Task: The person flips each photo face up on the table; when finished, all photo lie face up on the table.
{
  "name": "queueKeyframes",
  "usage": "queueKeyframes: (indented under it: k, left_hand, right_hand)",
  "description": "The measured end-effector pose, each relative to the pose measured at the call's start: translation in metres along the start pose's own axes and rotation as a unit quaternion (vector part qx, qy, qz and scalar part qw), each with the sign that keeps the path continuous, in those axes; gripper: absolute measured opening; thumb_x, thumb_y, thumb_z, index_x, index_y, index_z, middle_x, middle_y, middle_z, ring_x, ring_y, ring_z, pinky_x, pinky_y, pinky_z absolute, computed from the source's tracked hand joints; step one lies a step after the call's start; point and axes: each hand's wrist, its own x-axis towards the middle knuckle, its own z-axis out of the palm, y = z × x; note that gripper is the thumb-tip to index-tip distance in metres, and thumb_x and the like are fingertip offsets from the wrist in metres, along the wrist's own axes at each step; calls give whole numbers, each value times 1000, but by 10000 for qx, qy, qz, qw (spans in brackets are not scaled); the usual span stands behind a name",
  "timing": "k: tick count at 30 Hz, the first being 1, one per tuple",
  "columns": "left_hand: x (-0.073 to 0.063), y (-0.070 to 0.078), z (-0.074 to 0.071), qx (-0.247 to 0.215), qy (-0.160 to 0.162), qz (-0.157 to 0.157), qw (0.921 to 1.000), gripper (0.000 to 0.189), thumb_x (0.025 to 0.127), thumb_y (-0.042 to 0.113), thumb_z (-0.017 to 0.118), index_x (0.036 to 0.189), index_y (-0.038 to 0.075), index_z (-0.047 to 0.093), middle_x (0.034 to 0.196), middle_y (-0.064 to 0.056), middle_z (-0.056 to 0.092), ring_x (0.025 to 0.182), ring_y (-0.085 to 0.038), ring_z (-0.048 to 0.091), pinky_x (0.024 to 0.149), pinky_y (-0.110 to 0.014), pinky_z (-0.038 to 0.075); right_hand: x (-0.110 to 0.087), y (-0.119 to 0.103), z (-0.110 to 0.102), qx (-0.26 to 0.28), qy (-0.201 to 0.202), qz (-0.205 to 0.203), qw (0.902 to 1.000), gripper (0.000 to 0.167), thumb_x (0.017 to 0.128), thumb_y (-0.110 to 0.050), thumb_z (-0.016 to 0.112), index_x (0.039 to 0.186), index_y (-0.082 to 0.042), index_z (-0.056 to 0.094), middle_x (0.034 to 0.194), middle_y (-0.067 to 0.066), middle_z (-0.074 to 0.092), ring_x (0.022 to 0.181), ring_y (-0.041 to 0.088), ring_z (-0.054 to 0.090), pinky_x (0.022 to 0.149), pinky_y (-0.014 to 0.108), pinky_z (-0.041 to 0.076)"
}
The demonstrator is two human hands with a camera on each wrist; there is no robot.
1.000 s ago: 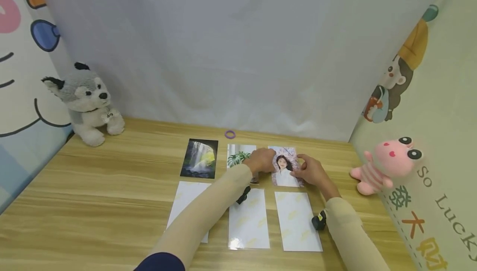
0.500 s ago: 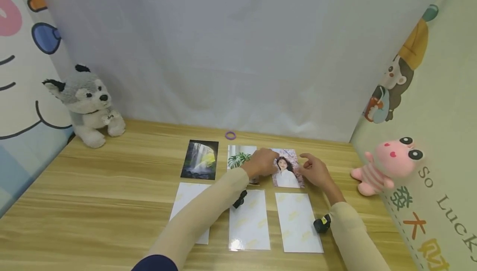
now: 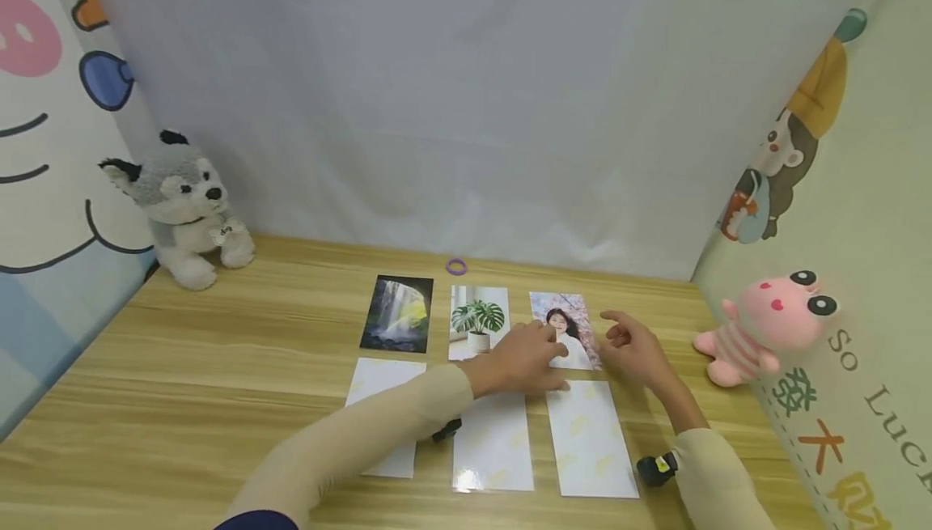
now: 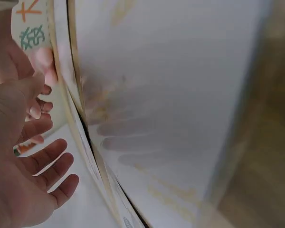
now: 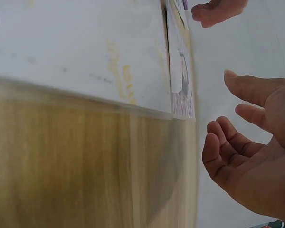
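Observation:
In the head view, three photos lie in a row: a waterfall photo [image 3: 396, 314], a potted plant photo [image 3: 473, 315] and a portrait photo [image 3: 559, 309]. Three white face-down cards [image 3: 593, 441] form a row nearer the person. My left hand [image 3: 520, 360] hovers between the rows, its fingers over the portrait's lower left part. Its fingers are loosely spread and hold nothing, as the left wrist view shows. Just right of the portrait is my right hand [image 3: 632, 348], fingers relaxed and apart from the photo. In the right wrist view the right palm [image 5: 261, 180] holds nothing.
A purple ring [image 3: 456, 267] lies behind the photos. A husky plush [image 3: 192, 214] sits at the table's back left corner, and a pink plush [image 3: 760, 328] at the right edge. A pale curtain [image 3: 451, 109] hangs behind the wooden table [image 3: 218, 384].
My left hand has let go of the portrait photo and come toward the person, uncovering the plant photo. My right hand has released the portrait's right edge and drawn off to the right.

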Motion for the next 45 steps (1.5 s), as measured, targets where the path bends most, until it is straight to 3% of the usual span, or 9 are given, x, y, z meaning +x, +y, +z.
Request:
queueKeyframes:
  k: [4, 9, 18, 30, 39, 45]
  left_hand:
    - [-19, 15, 1, 275, -86, 499, 9983, 59, 85, 69, 62, 128, 29, 66, 116, 4, 61, 99, -11, 55, 77, -23, 44]
    - [-40, 33, 1, 327, -144, 904, 9953, 65, 83, 74, 59, 131, 31, 63, 128, 2, 60, 110, -13, 56, 84, -26, 47]
    - [-64, 55, 6, 349, -430, 1168, 9916, 67, 82, 77, 59, 133, 34, 62, 132, 1, 56, 115, -13, 51, 82, -23, 42]
    - [-69, 62, 4, 865, -351, 1284, 9873, 56, 82, 76, 58, 120, 36, 67, 114, 6, 57, 101, -10, 51, 71, -22, 37]
    - [-67, 64, 4, 776, -602, 1107, 9890, 57, 81, 76, 60, 124, 38, 66, 115, 6, 56, 100, -10, 49, 71, -22, 38]
    - [-68, 64, 3, 734, -628, 1064, 9896, 60, 81, 76, 62, 127, 38, 66, 118, 5, 56, 103, -11, 50, 71, -21, 37]
  right_hand:
    - [-15, 1, -1, -54, -75, -118, 9999, 52, 89, -2, 70, 136, 8, 51, 106, 24, 62, 96, 33, 64, 82, 41, 54]
    - [-35, 4, 0, -246, -290, -245, 9990, 57, 87, -9, 75, 136, 7, 51, 105, 21, 64, 97, 32, 64, 83, 44, 54]
    - [-53, 4, 5, -165, -529, -186, 9983, 60, 82, -10, 80, 132, 9, 54, 102, 15, 64, 102, 34, 64, 84, 44, 52]
    - [-60, 3, 9, -59, -717, 158, 9973, 63, 84, -14, 80, 136, 7, 52, 117, 21, 63, 110, 36, 60, 92, 48, 51]
    - [-58, 4, 13, -117, -625, 157, 9979, 55, 84, -12, 79, 132, 4, 57, 109, 15, 65, 104, 30, 61, 86, 40, 51]
    - [-56, 1, 12, 331, -511, 398, 9974, 51, 88, -8, 75, 132, 6, 55, 108, 19, 62, 99, 26, 62, 76, 27, 52]
